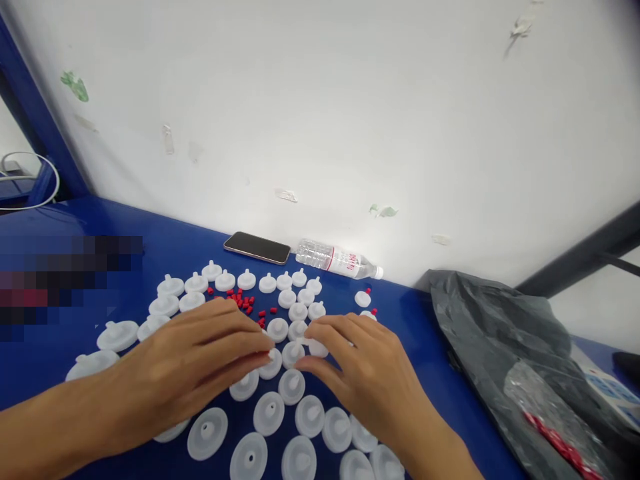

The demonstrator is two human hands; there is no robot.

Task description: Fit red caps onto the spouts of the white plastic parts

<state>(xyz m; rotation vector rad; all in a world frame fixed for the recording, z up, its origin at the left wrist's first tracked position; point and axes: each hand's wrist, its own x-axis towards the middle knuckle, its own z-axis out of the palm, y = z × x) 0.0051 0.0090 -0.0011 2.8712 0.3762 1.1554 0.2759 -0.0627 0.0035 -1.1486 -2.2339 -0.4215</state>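
My left hand [215,353] reaches over the blue table with its fingers pressed together. A trace of red shows at its fingertips, but what they pinch is mostly hidden. Between the thumb and index finger of my right hand [355,363] is a white plastic disc [318,347], its short spout pointing left. Many similar white discs with a spout in the middle, such as this disc [310,416], lie around and under both hands. Small red caps [246,303] are piled loosely beyond my left hand. Past my right hand, a disc [363,299] has a red cap on its spout.
A phone [257,247] and a clear water bottle [336,258] lie along the white wall [320,120]. On the right, a dark grey plastic bag [480,320] carries a clear bag [545,407] with red pieces inside. Part of the left side is blurred out.
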